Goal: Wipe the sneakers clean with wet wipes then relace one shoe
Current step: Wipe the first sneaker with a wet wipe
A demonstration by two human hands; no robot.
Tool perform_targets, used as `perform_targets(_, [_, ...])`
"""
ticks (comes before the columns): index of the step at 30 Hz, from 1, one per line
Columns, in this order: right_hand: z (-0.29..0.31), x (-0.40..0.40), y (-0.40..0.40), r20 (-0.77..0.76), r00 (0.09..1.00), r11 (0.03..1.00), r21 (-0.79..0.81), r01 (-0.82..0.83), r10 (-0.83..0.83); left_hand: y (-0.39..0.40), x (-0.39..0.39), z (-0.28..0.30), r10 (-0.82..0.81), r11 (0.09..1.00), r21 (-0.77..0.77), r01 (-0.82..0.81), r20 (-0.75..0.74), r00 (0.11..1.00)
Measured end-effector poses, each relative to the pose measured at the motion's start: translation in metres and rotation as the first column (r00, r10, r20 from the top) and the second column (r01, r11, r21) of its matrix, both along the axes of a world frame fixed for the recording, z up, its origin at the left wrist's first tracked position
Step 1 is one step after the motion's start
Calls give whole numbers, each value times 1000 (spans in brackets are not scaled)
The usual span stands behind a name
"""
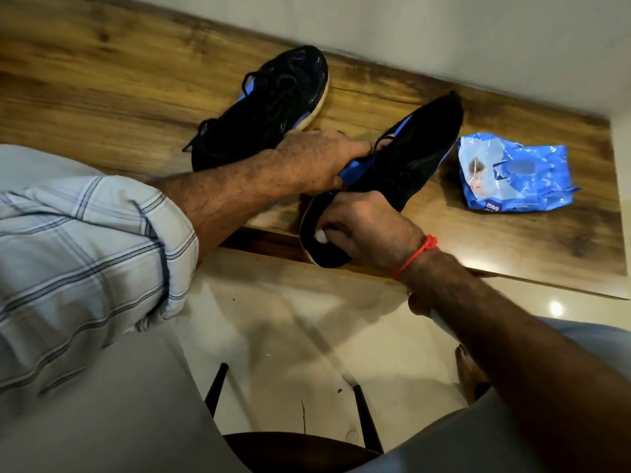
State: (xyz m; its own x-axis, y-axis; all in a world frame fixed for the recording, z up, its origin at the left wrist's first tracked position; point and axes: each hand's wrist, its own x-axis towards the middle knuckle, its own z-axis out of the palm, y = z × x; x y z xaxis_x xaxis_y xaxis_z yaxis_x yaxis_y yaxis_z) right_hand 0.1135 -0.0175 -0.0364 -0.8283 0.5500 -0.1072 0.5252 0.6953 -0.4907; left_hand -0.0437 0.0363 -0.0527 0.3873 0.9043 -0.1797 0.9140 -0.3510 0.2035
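- wiping stage under way, by the look of it: right hand (367, 227) presses a small white wet wipe (321, 236) against the heel end of the near sneaker (403, 165), fingers curled round the wipe.
- left hand (321, 158) grips the same sneaker at its blue collar, fingers clenched on the edge, steadying it; the shoe lies tilted, heel overhanging the front edge of the worktop (102, 97), toe pointing to the wall.
- second sneaker (273, 107): just beyond the near sneaker, on the left-hand side, flat on the worktop, laces loose and trailing; whether it has been wiped cannot be told.
- wipes packet (512, 175): just past the near sneaker on the right-hand side, crinkled glossy blue plastic, lying flat.
- materials: both sneakers black knit mesh, soft and matte, blue lining, pale rubber sole rim; worktop is wood-grain, smooth, slightly glossy.
- remaining, as judged: finishing this shoe, possibly the other, then relacing one; no relacing begun.
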Motion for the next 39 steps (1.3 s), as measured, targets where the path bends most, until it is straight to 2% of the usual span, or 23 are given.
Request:
perform_targets(3, [-4, -4, -6, -39, 999, 1000, 19, 2, -1, -1, 1, 4, 0, 1000, -1, 0, -13, 1000])
perform_targets(6, [11, 2, -3, 80, 988, 988, -85, -126, 133, -2, 2, 5, 8, 1000, -25, -8, -25, 1000])
perform_targets(8, [14, 7, 2, 144, 976, 983, -106, -150, 165, -2, 2, 5, 14, 999, -38, -15, -25, 1000])
perform_targets(10, [12, 4, 1, 84, 990, 992, -65, -109, 114, -1, 4, 5, 7, 999, -38, -8, -18, 1000])
perform_targets(13, [-1, -6, -6, -59, 997, 998, 50, 41, -38, 0, 4, 5, 1, 999, -35, -1, -3, 1000])
perform_targets(15, [-6, -10, -9, -94, 993, 993, 85, 83, -75, 0, 4, 5, 3, 999, -41, -3, 2, 1000])
perform_targets(17, [0, -11, -7, -26, 999, 999, 28, 28, -27, -1, 4, 5, 1, 999, -49, -1, 5, 1000])
perform_targets(20, [18, -3, 1, 228, 960, 983, -123, -135, 160, -1, 2, 4, 12, 998, -65, -11, 11, 1000])
perform_targets(22, [27, 10, 4, 278, 939, 969, -191, -155, 205, 0, 2, 3, 2, 999, -55, -1, 23, 1000])
perform_targets(24, [34, 23, 10, 235, 962, 973, -213, -92, 142, 1, 1, 2, -6, 999, -49, 9, 46, 999])
perform_targets(27, [35, 40, 24, 119, 984, 971, -186, 150, -129, 6, -5, 1, 30, 993, -118, -19, 91, 995])
perform_targets(29, [31, 43, 28, 27, 952, 944, -122, 305, -304, 9, -6, 1, 85, 978, -200, -56, 140, 987])
perform_targets(31, [25, 37, 24, -65, 923, 922, -110, 372, -380, 12, -5, 0, 151, 960, -263, -93, 210, 966])
perform_targets(33, [19, 24, 16, -141, 915, 926, -47, 374, -377, 13, -5, -2, 190, 953, -275, -126, 221, 957])
perform_targets(36, [6, 4, 3, -170, 934, 947, 21, 321, -313, 11, -7, -6, 218, 953, -266, -148, 256, 942])
perform_targets(39, [2, -7, -7, -74, 991, 993, -46, 111, -114, 9, -5, -7, 241, 948, -272, -165, 276, 930])
